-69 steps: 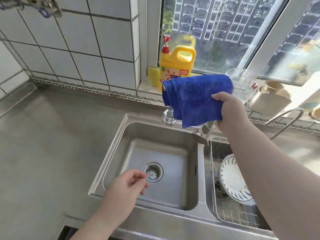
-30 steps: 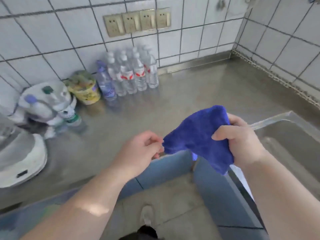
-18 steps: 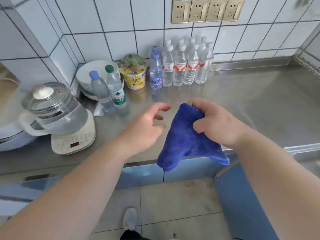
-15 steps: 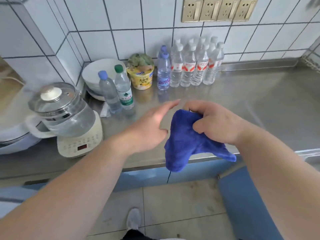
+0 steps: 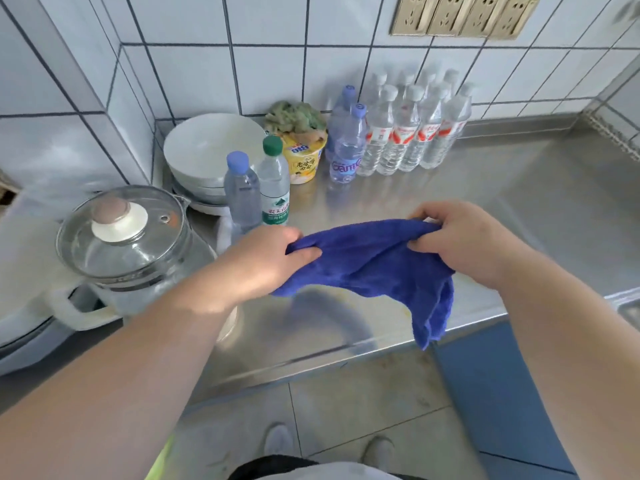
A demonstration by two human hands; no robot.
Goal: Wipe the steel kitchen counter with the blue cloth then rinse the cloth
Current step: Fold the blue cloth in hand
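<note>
The blue cloth (image 5: pixel 374 268) is stretched between both hands just above the steel counter (image 5: pixel 540 202). My left hand (image 5: pixel 263 261) pinches its left edge. My right hand (image 5: pixel 464 244) grips its right edge, and a loose corner hangs down past the counter's front edge. A yellowish smear shows on the steel under the cloth.
A glass kettle (image 5: pixel 128 244) on a white base stands at the left. Behind it are stacked white bowls (image 5: pixel 211 150), two water bottles (image 5: pixel 258 188), a noodle cup (image 5: pixel 304 150) and several bottles (image 5: pixel 408 129) along the tiled wall. The sink rim (image 5: pixel 627 303) shows at far right.
I turned from the sink to the counter with the cloth in my right hand. My left hand, open half a second ago, now grips the cloth, and it is spread between both hands.
</note>
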